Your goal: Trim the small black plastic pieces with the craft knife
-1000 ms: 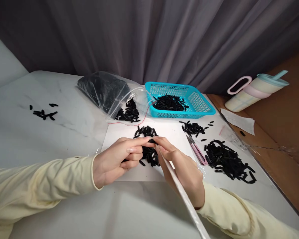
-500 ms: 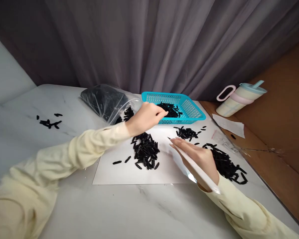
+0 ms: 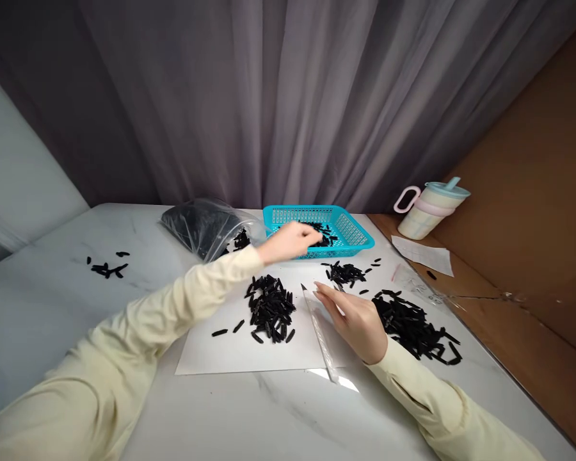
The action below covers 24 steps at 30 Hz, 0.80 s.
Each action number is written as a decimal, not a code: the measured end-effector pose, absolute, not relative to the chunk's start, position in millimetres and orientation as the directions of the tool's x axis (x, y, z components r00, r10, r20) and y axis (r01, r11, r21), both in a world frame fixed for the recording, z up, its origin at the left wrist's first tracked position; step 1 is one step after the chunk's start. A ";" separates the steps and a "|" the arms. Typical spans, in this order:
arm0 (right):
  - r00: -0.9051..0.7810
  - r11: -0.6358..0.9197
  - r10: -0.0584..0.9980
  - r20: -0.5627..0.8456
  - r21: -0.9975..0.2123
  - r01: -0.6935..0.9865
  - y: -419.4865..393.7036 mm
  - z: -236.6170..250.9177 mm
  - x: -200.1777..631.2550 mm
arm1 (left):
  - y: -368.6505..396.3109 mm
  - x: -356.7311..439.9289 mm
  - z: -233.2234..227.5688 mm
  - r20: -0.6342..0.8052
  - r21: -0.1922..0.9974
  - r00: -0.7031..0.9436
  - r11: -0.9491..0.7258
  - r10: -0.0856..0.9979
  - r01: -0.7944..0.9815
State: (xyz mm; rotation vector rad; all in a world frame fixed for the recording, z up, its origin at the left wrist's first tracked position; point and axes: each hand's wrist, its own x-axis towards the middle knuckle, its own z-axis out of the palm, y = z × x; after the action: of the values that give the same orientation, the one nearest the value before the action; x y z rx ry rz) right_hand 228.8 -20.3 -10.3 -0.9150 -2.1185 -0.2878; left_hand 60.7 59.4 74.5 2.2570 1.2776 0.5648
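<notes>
The left hand [image 3: 290,242] reaches far over the turquoise basket [image 3: 355,231], fingertips pinched together at its near rim above the black pieces inside; whether a piece sits between them is too small to tell. The right hand [image 3: 352,318] rests on the white sheet [image 3: 230,349], fingers stretched nearly flat and lightly closed on a clear bag [image 3: 320,333] held edge-on, just right of the middle pile [image 3: 270,308] of black pieces.

The pieces look small, slim, light and stiff, probably smooth plastic, so they would likely slide and scatter easily; each is best pinched across its middle between thumb and forefinger. The bag looks thin, limp and slippery, best gripped at its mouth.

Further out, a small heap [image 3: 344,273] lies near the basket, a large heap [image 3: 415,325] right of the right hand, and a few strays [image 3: 106,268] far left on the marble table [image 3: 43,301]. A filled plastic sack [image 3: 204,225] lies left of the basket. A lidded cup [image 3: 431,207] and a paper slip [image 3: 422,254] sit at the far right, a grey curtain [image 3: 269,102] behind.

No brand, label or writing can be read anywhere
</notes>
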 end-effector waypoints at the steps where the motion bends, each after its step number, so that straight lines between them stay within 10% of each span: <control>1: -0.391 0.708 0.514 0.764 -0.119 0.696 -23.7 -7.4 225.9 | 42.4 57.2 71.6 0.075 0.638 0.501 -0.428 0.862 0.641; 4: -0.396 0.743 0.519 0.757 -0.169 0.648 -35.5 0.9 214.3 | -2.2 43.4 57.2 -0.272 0.935 0.623 0.050 0.733 0.350; 7: -0.508 0.799 0.528 0.681 -0.194 0.569 -45.0 5.4 202.5 | -24.5 32.0 45.2 -0.451 0.887 0.657 0.387 0.604 0.252; 24: -0.757 0.914 0.222 0.614 0.140 0.381 -46.1 -14.5 199.3 | -32.6 24.7 35.5 -0.462 0.872 0.739 0.404 0.491 0.277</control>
State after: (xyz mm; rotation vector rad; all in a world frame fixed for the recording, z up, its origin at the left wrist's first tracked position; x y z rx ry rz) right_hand 199.3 -46.1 -14.5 -0.4289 -2.4542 -0.3415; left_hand 24.7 -32.6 35.5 1.1788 0.7722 0.1539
